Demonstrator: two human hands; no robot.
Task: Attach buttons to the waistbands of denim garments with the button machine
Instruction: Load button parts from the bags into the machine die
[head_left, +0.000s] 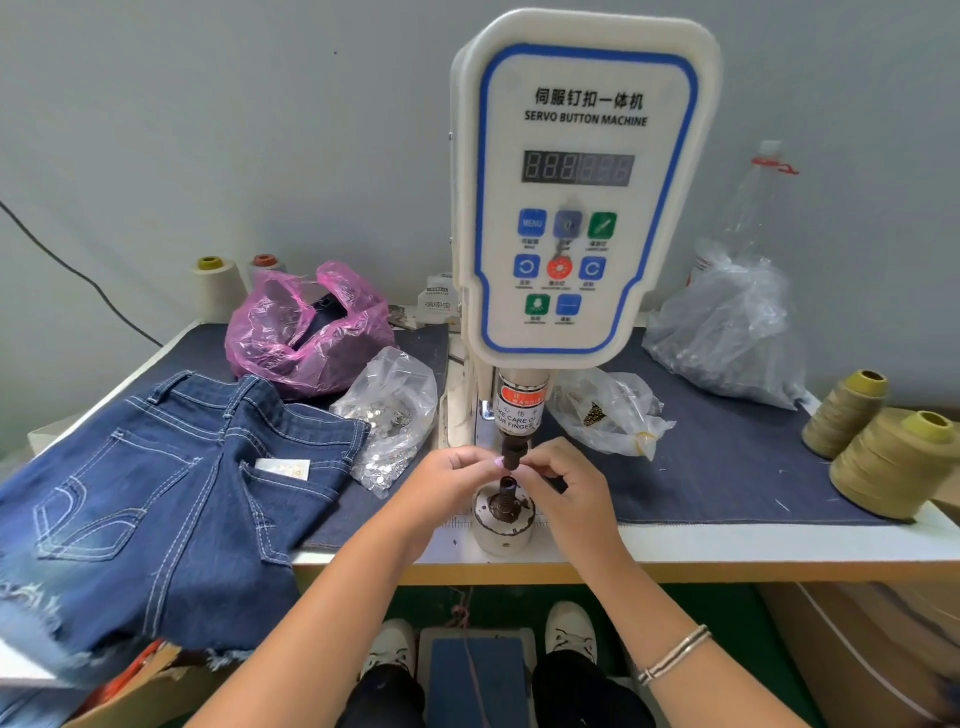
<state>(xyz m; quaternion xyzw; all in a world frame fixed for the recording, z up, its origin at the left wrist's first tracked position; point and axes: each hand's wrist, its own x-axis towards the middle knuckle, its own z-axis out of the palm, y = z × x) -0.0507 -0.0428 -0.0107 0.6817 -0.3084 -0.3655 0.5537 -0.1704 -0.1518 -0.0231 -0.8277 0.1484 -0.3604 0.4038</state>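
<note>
Both hands meet at lower centre of frame, at the button machine (582, 197) head. My left hand (452, 483) and right hand (566, 486) have fingertips pinched together around the upper die (511, 453); likely seating a small button part, too tiny to see, so I can't tell what exactly is clamped. Lower die (506, 499) sits right beneath, bare, no fabric on it.

Largest first: the machine stands upright, punch axis vertical. Denim shorts (171, 483) lie flat at left of frame, waistband toward upper centre, long axis running down-left, frayed hems hanging over the table (779, 551) edge. I judge them soft, floppy, light; best taken at the stiff waistband with both hands. Clear bag of buttons (389, 415) lies just beside the shorts: small, hard, slippery, pinch singly.
</note>
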